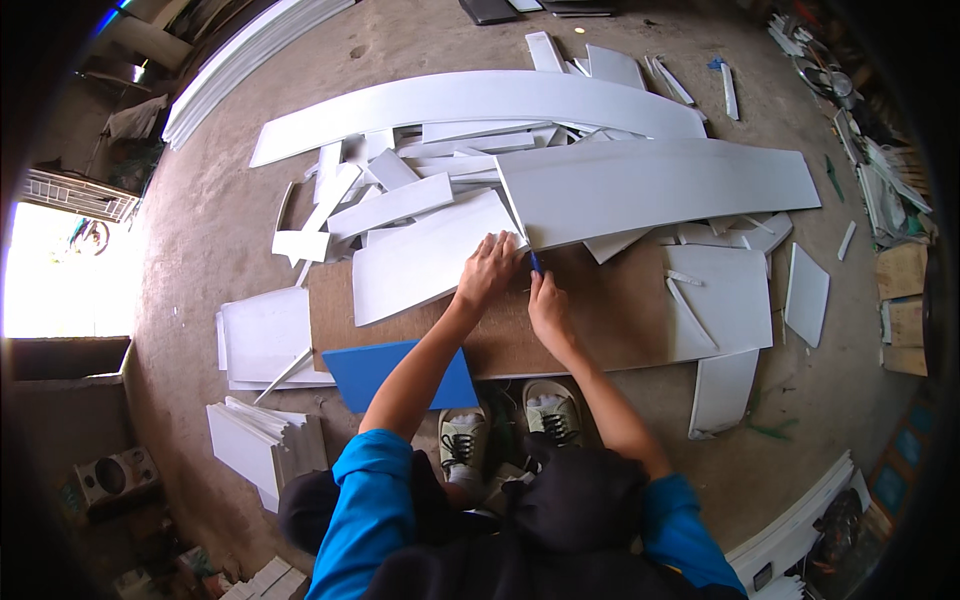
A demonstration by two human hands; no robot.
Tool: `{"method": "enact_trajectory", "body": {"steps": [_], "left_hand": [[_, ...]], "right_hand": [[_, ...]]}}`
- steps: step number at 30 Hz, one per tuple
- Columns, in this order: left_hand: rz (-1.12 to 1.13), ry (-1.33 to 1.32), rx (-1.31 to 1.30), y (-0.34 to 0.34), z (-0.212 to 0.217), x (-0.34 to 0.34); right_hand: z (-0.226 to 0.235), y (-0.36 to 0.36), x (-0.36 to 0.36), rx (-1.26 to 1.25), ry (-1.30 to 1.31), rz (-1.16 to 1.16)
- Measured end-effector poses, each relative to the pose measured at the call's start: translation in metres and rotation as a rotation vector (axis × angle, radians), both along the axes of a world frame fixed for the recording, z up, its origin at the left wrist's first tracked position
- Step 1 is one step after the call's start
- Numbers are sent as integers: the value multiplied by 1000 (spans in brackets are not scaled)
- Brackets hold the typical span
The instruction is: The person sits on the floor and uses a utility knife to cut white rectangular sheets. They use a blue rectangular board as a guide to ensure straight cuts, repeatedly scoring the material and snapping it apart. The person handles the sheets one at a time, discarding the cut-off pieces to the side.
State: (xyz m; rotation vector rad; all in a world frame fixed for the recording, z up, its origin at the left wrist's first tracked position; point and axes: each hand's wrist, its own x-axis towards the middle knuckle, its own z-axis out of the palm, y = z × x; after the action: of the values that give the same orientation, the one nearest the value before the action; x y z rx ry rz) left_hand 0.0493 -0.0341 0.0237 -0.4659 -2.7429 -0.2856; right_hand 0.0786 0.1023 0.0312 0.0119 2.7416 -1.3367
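Note:
My left hand [487,266] lies on the near right end of a white foam-like board [430,255], its fingers stretched out and pressing down by the edge. Close beside it, my right hand [549,298] is closed round a slim blue-handled knife [536,262]. The knife's tip is at the seam where this board meets a longer white panel [660,185]; its blade is too small to make out. A brown board [600,310] lies beneath, in front of my shoes. A blue flat panel [400,375] sits at its near left edge, partly behind my left forearm.
Beyond my hands lies a heap of white offcuts [390,205], with a long curved-looking white strip [480,105] across it. More white sheets [265,335] flank the brown board. A stack of white pieces [265,450] stands at lower left, near a speaker-like box [117,474].

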Motion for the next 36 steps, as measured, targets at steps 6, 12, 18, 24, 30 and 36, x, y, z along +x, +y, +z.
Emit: {"method": "enact_trajectory", "body": {"steps": [6, 12, 18, 24, 30, 36], "left_hand": [[36, -85, 12, -7, 1, 6], [23, -88, -5, -6, -4, 2], [54, -111, 50, -11, 5, -3], [39, -16, 134, -24, 45, -24], [52, 64, 134, -8, 13, 26], [-39, 55, 138, -5, -2, 49]], "right_hand": [[4, 7, 11, 54, -119, 80], [-1, 8, 1, 85, -135, 144], [-27, 5, 2, 199, -163, 243], [-25, 18, 13, 69, -187, 108], [-37, 16, 6, -19, -196, 37], [-39, 21, -52, -10, -209, 76]]}}
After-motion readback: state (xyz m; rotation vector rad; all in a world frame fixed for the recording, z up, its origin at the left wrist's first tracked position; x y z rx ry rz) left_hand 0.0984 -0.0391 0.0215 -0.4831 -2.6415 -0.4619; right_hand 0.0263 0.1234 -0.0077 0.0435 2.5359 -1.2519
